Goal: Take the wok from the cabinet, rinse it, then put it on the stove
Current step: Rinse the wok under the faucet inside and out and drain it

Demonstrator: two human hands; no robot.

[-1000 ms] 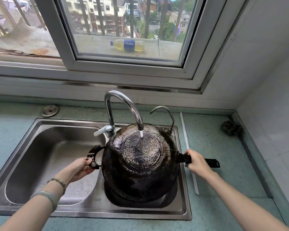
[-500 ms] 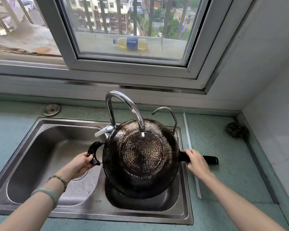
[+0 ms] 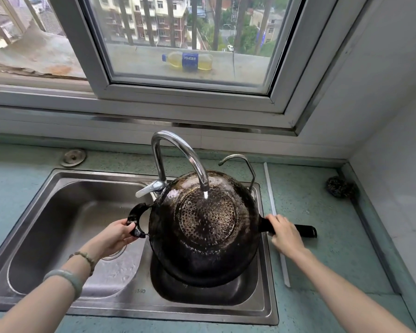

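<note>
Looks like a home kitchen: steel double sink (image 3: 58, 236), tap (image 3: 178, 150), green counter (image 3: 322, 212), scourer (image 3: 340, 187), window (image 3: 178, 44) facing apartment blocks.

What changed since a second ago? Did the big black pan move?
Only a little. The wok rose slightly toward the faucet spout, and its loop handle came up with the left hand. Nothing was grabbed or let go: the left hand still grips the loop handle, the right hand the long one. Water still runs onto the upturned bottom, over the sink.
</note>
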